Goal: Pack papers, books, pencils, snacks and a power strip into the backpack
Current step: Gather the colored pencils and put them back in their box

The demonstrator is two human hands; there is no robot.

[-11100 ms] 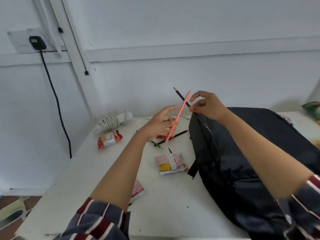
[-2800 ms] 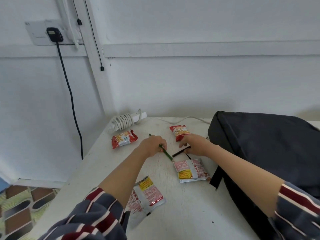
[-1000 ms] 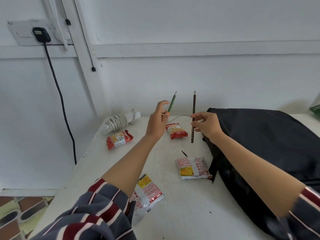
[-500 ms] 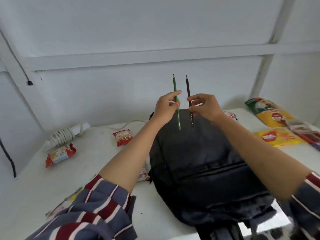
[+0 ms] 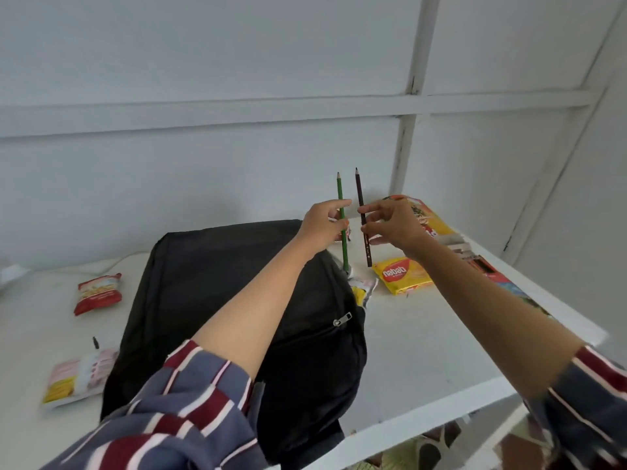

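Centrally on one white table [image 5: 424, 334], one black backpack [image 5: 210, 283] flat; two snack packets [image 5: 98, 293] left, one yellow packet [image 5: 403, 276] right; above, one green pencil [image 5: 340, 198] upright, pinched in left hand [image 5: 322, 228], one brown pencil [image 5: 359, 188] likewise in right hand [image 5: 393, 225].

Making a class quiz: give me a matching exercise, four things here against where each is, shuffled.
1 thin green pencil
2 thin dark brown pencil
3 yellow foil wafer packet
4 small red snack packet

A on the white table left of the black backpack
B in the right hand
C on the table right of the backpack
D in the left hand

Pairs: 1-D, 2-B, 3-C, 4-A
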